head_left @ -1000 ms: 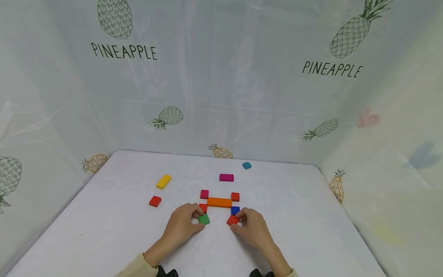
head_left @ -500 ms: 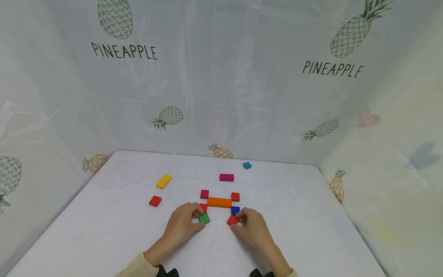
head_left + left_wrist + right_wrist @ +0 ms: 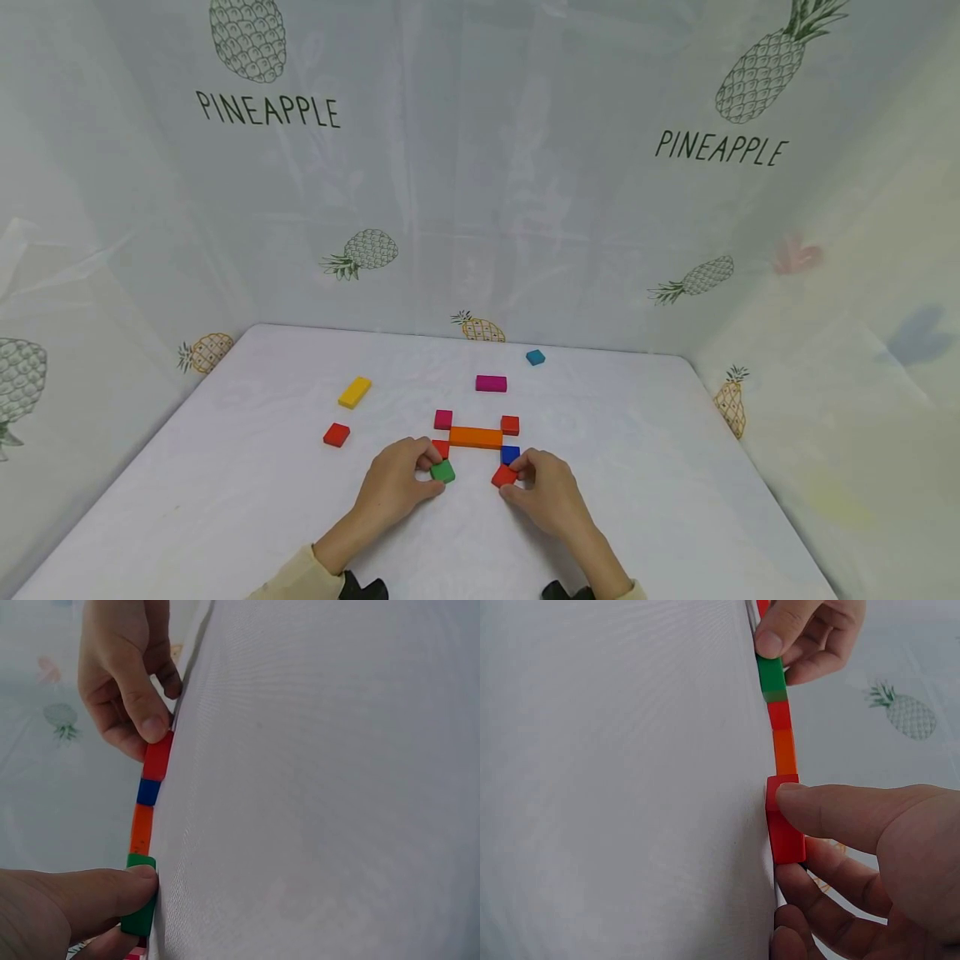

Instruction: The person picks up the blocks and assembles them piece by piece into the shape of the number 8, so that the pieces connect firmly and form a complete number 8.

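Observation:
My left hand (image 3: 395, 485) pinches a green block (image 3: 443, 472) between thumb and fingers, just in front of a red block (image 3: 441, 448). With thumb and fingertips, my right hand (image 3: 551, 492) pinches another red block (image 3: 504, 476), close in front of a blue block (image 3: 510, 455). A long orange block (image 3: 476, 437) lies crosswise between the two sides. At its far corners sit a magenta block (image 3: 443, 419) and a red square block (image 3: 510, 425). In the left wrist view the thumb presses the near face of the green block (image 3: 140, 896); the right wrist view shows the pinched red block (image 3: 786, 836).
A yellow block (image 3: 355, 392) and a loose red block (image 3: 337, 435) lie to the left on the white tabletop (image 3: 225, 500). Farther back are a long magenta block (image 3: 491, 383) and a teal block (image 3: 536, 357). A pineapple-print curtain (image 3: 480, 167) hangs behind the table.
The green block and left hand have shifted very slightly away from me. The right hand and the other blocks look unchanged.

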{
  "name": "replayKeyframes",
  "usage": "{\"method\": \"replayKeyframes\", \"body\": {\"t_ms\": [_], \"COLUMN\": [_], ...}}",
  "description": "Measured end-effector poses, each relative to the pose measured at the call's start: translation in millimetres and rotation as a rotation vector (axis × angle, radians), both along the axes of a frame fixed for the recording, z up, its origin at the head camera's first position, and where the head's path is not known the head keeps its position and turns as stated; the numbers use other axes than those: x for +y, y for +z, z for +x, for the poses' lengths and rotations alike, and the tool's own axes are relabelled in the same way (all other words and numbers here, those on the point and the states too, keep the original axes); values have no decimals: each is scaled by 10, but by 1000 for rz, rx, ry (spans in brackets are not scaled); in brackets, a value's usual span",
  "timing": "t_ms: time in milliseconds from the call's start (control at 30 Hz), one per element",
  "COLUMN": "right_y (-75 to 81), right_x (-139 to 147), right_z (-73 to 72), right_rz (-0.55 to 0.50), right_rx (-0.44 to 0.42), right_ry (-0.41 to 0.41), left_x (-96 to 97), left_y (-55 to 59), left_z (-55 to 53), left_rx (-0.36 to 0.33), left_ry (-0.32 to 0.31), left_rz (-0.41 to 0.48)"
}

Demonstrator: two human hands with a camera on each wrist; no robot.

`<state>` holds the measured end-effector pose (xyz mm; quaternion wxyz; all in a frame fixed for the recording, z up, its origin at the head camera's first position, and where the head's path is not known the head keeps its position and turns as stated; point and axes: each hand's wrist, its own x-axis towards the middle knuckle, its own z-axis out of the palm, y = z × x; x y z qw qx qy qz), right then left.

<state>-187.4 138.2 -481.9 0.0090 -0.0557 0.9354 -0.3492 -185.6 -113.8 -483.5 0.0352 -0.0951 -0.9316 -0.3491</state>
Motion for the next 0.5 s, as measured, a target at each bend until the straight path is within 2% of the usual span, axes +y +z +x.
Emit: {"method": "replayKeyframes", "body": {"t_ms": [500], "right_y": [-14], "right_x": [-5], "right_z": [-4], "right_rz": [16], "right_rx": [14], "right_ry": [8], "left_x": [-4], "left_y": [-42], "left_z": [-27], "left_rx": [-5], "left_ry": [2], "left_rz": [-13]}}
